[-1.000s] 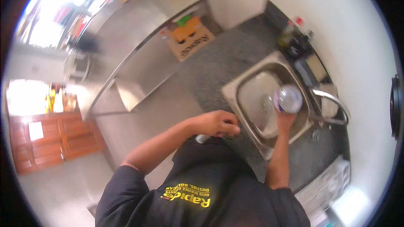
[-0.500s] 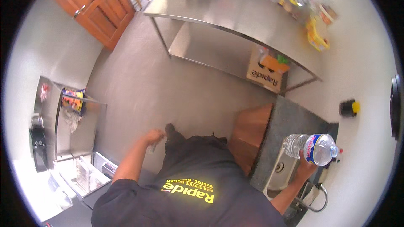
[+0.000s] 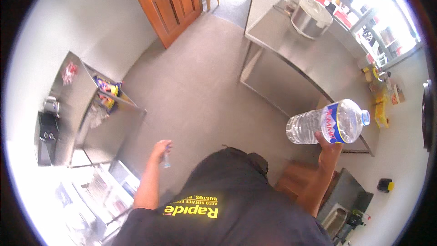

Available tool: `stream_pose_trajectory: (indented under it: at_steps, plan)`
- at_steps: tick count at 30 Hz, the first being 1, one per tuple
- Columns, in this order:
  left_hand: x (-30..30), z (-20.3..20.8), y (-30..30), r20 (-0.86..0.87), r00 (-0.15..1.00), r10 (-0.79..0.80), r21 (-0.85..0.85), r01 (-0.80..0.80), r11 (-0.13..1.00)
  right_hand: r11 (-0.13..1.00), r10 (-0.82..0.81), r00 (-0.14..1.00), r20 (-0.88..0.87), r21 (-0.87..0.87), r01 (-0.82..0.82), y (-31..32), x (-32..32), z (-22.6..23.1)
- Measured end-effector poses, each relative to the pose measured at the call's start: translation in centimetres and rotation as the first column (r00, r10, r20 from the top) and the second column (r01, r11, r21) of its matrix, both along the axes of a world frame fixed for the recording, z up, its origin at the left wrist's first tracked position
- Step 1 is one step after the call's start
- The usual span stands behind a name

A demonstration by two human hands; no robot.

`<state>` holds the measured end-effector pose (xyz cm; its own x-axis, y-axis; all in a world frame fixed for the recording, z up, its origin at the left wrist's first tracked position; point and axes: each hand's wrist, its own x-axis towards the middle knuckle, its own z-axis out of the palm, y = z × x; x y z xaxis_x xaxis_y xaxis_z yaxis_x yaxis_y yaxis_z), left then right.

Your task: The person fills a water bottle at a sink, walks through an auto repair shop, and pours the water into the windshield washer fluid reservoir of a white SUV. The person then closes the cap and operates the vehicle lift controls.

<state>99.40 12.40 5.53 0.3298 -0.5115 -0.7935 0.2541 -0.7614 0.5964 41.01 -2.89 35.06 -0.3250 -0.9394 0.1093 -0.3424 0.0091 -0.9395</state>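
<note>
And here's the big clear plastic bottle (image 3: 307, 127), held out to the right on its side, neck pointing right, blue label round it. The right hand (image 3: 328, 146) has it from the near side, fingers wrapped about its middle; how hard they press, I can't tell. It looks thin-walled and ribbed, so likely bendy and slick if wet; I can't make out a water line, so its weight is anyone's guess. Best hold: the ribbed waist, or the firmer neck.

Over left, the left hand (image 3: 161, 149) is curled, seemingly pinching a small clear item (image 3: 166, 162), too blurred to name. Beyond the bottle, far right, stands a steel table (image 3: 273, 32) bearing a pot (image 3: 312, 18); far off, a wooden door (image 3: 168, 4).

And what a swing! Half a second ago the bottle was over the sink (image 3: 337, 218); now that sits near right, well apart from it.
</note>
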Motion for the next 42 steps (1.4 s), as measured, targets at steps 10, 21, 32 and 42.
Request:
stream_pose_trajectory:
  at_steps: [10,21,32,42]
  plan:
    - [5.0,-0.2,-33.9,0.13,0.914,-0.385,-0.268,0.406,0.874,0.882,0.47,0.878,-0.09,0.033,-0.469,-24.5,23.7,-0.3]
    - [27.3,-9.0,-18.5,0.082,0.994,0.068,0.502,-0.1,0.859,0.862,0.501,0.824,-0.264,0.066,-0.503,-59.5,40.8,-1.6]
    - [48.3,-6.8,-96.7,0.318,0.778,-0.543,-0.044,0.584,0.811,0.99,0.138,0.989,-0.047,-0.01,-0.138,-90.5,53.0,-2.4]
    - [37.4,-4.8,-146.5,0.232,0.728,-0.645,-0.229,0.685,0.692,0.989,0.022,0.991,0.135,-0.151,-0.001,-120.6,50.3,-8.5]
